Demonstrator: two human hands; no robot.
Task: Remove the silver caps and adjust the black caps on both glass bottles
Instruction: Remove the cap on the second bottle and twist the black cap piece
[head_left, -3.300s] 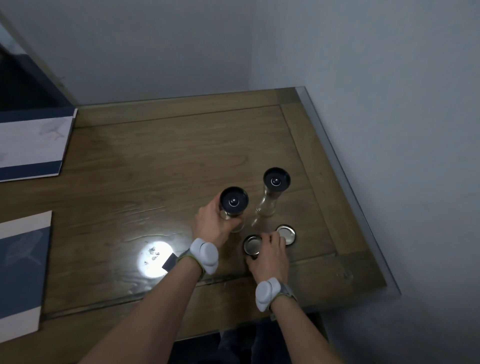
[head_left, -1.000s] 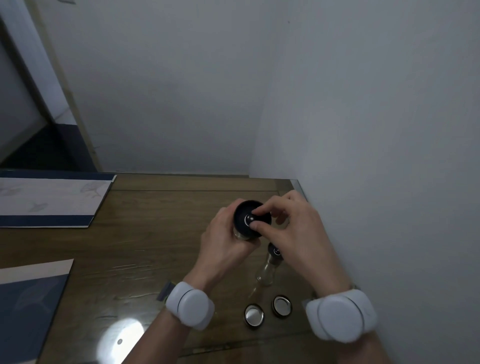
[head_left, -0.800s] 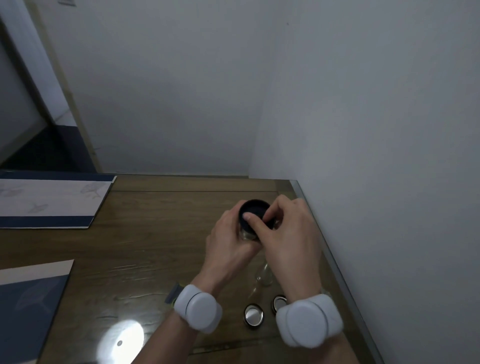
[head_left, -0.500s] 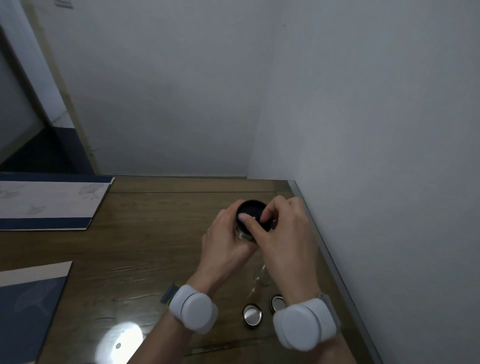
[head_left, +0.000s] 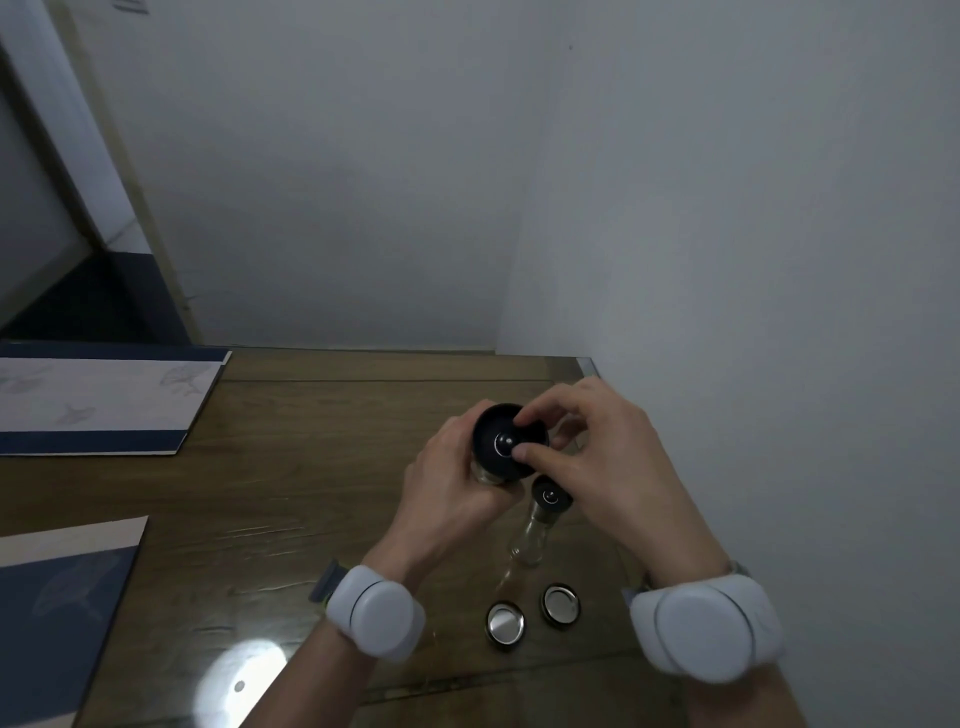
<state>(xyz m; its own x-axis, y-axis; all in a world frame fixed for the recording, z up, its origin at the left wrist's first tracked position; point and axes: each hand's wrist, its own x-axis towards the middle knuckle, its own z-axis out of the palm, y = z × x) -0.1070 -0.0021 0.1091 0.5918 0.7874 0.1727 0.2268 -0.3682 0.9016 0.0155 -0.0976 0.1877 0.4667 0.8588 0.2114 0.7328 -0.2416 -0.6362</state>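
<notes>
My left hand (head_left: 452, 488) holds a glass bottle lifted above the table, gripping it just under its black cap (head_left: 501, 441). Thumb and fingers of my right hand (head_left: 597, 457) pinch that cap from the right. The glass of the held bottle is mostly hidden by my fingers. A second glass bottle (head_left: 530, 535) with its own black cap (head_left: 551, 496) stands upright on the table below my hands. Two silver caps (head_left: 505, 622) (head_left: 561, 604) lie side by side on the table in front of it.
The wooden table (head_left: 311, 493) sits in a corner, with a wall close along its right edge. Two blue and white boards (head_left: 98, 400) (head_left: 57, 613) lie at the left. A bright light reflection (head_left: 239, 680) shows near the front edge.
The bottle has been lifted off the table since the earliest frame. In the last second my right fingers have shifted around the black cap, and the cap's top shows again.
</notes>
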